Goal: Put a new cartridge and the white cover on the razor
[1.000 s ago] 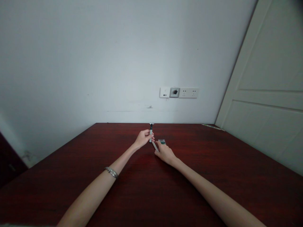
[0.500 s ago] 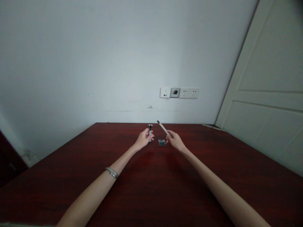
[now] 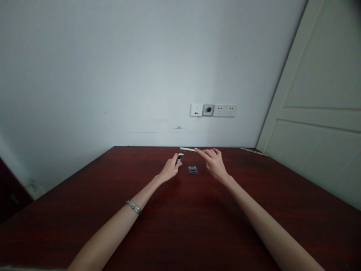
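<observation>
Head view: taking the small clear box (image 3: 193,170) as the middle of my dial, my left hand (image 3: 169,169) sits at nine o'clock on the dark red counter (image 3: 175,226), a bracelet (image 3: 134,207) round its wrist. My left fingers are pinching the razor-like tool (image 3: 179,159) by its grey handle, the silvery head up, at about half past ten. My right hand (image 3: 216,164) is near three o'clock, index finger straight and reaching the near end of the pale stick (image 3: 188,149), which points leftward just short of twelve, close to the wall (image 3: 113,75). The other right fingers are loosely spread; I cannot tell whether the thumb pinches the stick or whether it lies flat.

I judge the stick the likeliest trouble: with contact only at one end, a push could roll it or swing it against the wall. If my left grip slid upward, I might touch the tool's head, and that could be sharp. A dropped wrist on the right could knock the box.

That box is the only container I see. It holds something dark green, too small to name, and I can't make out its lid.
</observation>
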Demonstrator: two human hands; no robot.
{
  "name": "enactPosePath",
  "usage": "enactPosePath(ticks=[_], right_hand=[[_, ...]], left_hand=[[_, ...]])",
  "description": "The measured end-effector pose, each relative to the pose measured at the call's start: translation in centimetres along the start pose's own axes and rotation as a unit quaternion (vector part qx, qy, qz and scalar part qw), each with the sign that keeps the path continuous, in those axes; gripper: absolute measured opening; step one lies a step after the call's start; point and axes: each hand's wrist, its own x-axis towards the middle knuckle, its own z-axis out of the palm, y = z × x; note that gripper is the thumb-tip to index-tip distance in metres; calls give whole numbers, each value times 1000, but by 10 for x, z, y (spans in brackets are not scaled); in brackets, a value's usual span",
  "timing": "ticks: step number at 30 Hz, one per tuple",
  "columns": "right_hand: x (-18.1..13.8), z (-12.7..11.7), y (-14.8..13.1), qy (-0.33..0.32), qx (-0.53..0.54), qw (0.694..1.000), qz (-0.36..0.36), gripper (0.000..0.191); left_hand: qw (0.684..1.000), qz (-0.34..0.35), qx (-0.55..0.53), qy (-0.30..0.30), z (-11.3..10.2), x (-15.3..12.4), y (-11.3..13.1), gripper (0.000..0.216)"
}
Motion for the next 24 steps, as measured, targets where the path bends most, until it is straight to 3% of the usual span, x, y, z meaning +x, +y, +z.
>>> enactPosePath(ticks=[7, 14, 20, 24], right_hand=[[-10, 10, 24, 29, 19, 999, -39, 61], [-5, 12, 10, 52, 74, 996, -29, 56], [-10, 16, 25, 68, 88, 994, -15, 57], [-8, 18, 19, 76, 119, 990, -4, 57]], left_hand=[[999, -8, 44, -3, 0, 2, 4, 18], [1000, -3, 22, -22, 2, 0, 5, 21], [1000, -14, -12, -25, 3, 2, 1, 14], [999, -11, -17, -34, 3, 1, 3, 17]])
